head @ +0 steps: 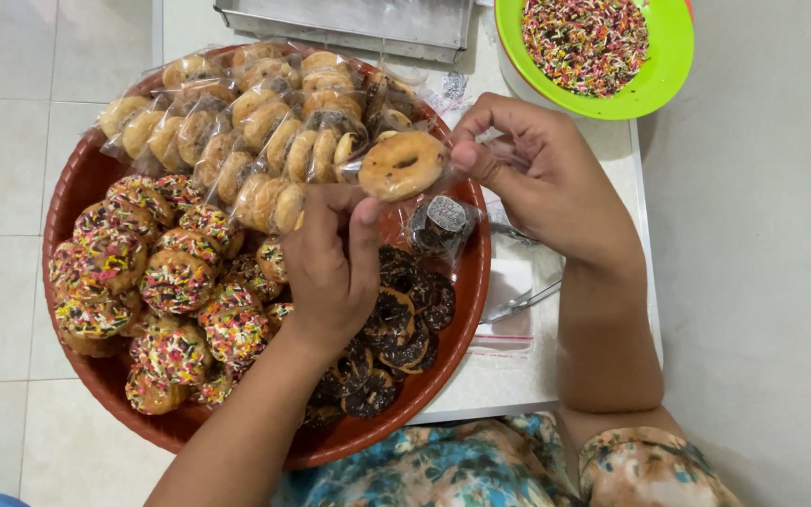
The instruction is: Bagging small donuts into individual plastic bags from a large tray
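Left hand [330, 268] and right hand [537, 174], fingers pinching a plain doughnut [402, 165] in clear wrap above the red basket [77, 192]. Apparently mid-wrapping; closing the wrap likely needs steady grip.

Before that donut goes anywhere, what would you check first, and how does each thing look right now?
1. Grip on the plain donut: ok, the left hand and right hand both pinch it at its edges.
2. Clear wrapper around it: cannot tell whether it is sealed; the film is hard to see.
3. Room on the red tray: not ok, it is crowded with wrapped donuts, sprinkled donuts and chocolate donuts.
4. Green bowl of sprinkles: ok, it stands apart from the hands.
5. Metal tongs on the table: ok, lying beside the tray, untouched.
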